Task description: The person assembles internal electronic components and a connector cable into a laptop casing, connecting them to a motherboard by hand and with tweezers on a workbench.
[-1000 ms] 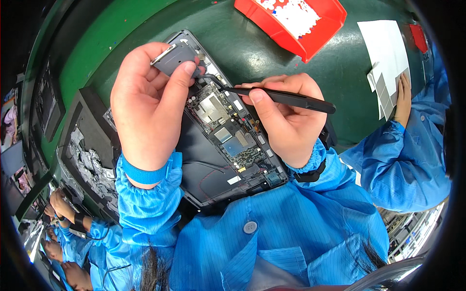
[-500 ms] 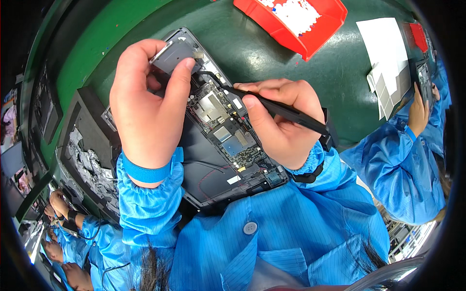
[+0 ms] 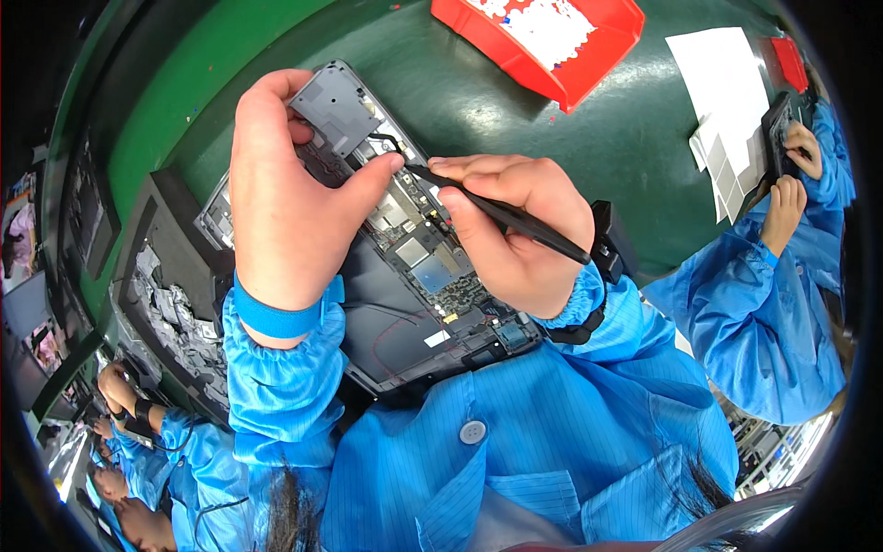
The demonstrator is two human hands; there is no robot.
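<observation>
An opened dark tablet (image 3: 366, 308) lies tilted before me, its long circuit board (image 3: 440, 274) exposed down the middle. At its far end a grey plate (image 3: 333, 109) rests flat over the parts. My left hand (image 3: 292, 207) grips that end, with fingers curled at the left edge by the plate and the thumb pressed over the board. In my right hand (image 3: 533, 225) is a pair of black bent tweezers (image 3: 529, 224), pinched between thumb and fingers. Their curved tip reaches the plate's lower right corner, close beside my left thumb. My left hand hides part of the board.
Beyond the tablet stands a red bin (image 3: 515, 61) with small white pieces. White sheets (image 3: 717, 78) lie to its right, near a co-worker's hands (image 3: 785, 198) on a dark device. At left, a dark foam tray (image 3: 179, 216) borders thin metallic pieces (image 3: 170, 308).
The grey plate, tilted up in my left fingers before, now lies flat on the tablet's far end. My left thumb has moved off it toward the board; the tweezers have shifted slightly.
</observation>
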